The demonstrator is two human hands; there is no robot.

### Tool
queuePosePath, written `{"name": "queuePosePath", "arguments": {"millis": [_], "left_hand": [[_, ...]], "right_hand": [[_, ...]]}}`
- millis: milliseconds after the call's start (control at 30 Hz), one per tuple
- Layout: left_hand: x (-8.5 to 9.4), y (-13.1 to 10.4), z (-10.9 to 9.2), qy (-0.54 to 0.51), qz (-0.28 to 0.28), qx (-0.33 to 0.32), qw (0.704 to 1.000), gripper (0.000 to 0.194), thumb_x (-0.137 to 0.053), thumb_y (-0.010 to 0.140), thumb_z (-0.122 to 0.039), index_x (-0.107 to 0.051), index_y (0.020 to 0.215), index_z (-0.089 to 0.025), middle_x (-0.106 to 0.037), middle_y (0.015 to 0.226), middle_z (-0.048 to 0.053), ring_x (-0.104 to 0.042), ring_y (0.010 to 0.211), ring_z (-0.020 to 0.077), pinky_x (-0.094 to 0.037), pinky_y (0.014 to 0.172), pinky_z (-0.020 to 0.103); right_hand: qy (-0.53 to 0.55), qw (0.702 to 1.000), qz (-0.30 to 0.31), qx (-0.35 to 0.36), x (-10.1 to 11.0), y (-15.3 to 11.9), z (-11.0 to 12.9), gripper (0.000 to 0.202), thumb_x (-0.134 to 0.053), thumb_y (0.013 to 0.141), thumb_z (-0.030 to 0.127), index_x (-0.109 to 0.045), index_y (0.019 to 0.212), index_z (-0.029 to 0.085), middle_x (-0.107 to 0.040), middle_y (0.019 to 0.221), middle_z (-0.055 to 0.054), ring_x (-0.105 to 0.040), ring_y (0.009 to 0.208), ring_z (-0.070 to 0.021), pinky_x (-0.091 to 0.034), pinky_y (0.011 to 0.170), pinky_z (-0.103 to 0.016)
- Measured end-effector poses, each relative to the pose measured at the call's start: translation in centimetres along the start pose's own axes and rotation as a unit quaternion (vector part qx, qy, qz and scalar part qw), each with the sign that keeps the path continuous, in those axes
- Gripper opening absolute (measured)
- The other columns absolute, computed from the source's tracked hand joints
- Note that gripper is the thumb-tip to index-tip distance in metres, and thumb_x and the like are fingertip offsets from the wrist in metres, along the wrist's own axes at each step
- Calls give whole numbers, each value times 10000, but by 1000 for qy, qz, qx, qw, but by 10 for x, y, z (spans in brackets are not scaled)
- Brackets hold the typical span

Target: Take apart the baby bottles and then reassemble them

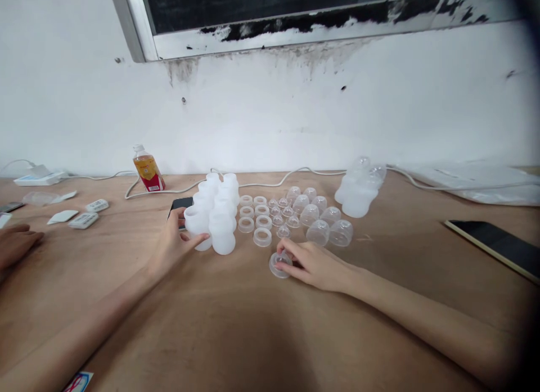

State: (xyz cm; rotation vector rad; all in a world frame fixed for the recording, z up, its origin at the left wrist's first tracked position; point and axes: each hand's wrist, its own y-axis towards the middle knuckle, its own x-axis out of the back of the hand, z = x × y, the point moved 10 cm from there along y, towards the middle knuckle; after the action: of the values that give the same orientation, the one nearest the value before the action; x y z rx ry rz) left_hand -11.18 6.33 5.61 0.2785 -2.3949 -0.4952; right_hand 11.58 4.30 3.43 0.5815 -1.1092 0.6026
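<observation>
My left hand [176,240] is wrapped round a frosted white baby bottle body [197,222] at the front left of the bottle group, thumb on the near side. Several more bottle bodies [222,229] stand upright close beside it. Low over the table in front, my right hand [304,262] pinches a translucent bottle collar ring [280,266]; a nipple may sit in it, but the fingers partly cover its middle. Just beyond lie rows of collar rings [262,238], small clear nipples [283,231] and clear dome caps [318,233].
Capped bottles [358,192] stand at the back right, near a plastic bag [472,181]. A phone [498,246] lies at right, another phone [182,203] behind the bottles. A drink bottle [148,168], white cable [291,175] and small white packs [83,220] are left. Another person's hand [17,243] rests far left.
</observation>
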Motion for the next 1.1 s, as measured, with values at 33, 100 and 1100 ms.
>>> {"name": "queuePosePath", "arguments": {"millis": [33, 100, 1100], "left_hand": [[1, 0, 0, 3, -4, -14, 1000, 575, -610, 611, -397, -311, 1069, -220, -428, 1116, 68, -487, 952, 224, -447, 513, 240], [10, -2, -8, 23, -38, -54, 998, 597, -622, 605, -372, -309, 1085, -207, -432, 1103, 78, -494, 939, 222, -470, 564, 274], [-140, -57, -133, 325, 329, -231, 856, 301, -563, 712, -309, -498, 944, -128, -603, 863, 81, -577, 782, 225, -436, 668, 325]], "right_hand": [[4, 1000, -10, -11, -1, 0, -2, 233, -354, 817, 391, -428, 891, 183, -536, 581, 12, -483, 484, -116, -354, 479, -218], [1, 999, -28, -23, -2, 0, -4, 217, -353, 818, 375, -422, 885, 181, -529, 576, 12, -481, 487, -115, -347, 482, -215], [459, 868, 191, -7, -34, -1, 7, 213, -371, 818, 380, -328, 792, 173, -461, 484, 78, -499, 389, -61, -362, 391, -167]]}}
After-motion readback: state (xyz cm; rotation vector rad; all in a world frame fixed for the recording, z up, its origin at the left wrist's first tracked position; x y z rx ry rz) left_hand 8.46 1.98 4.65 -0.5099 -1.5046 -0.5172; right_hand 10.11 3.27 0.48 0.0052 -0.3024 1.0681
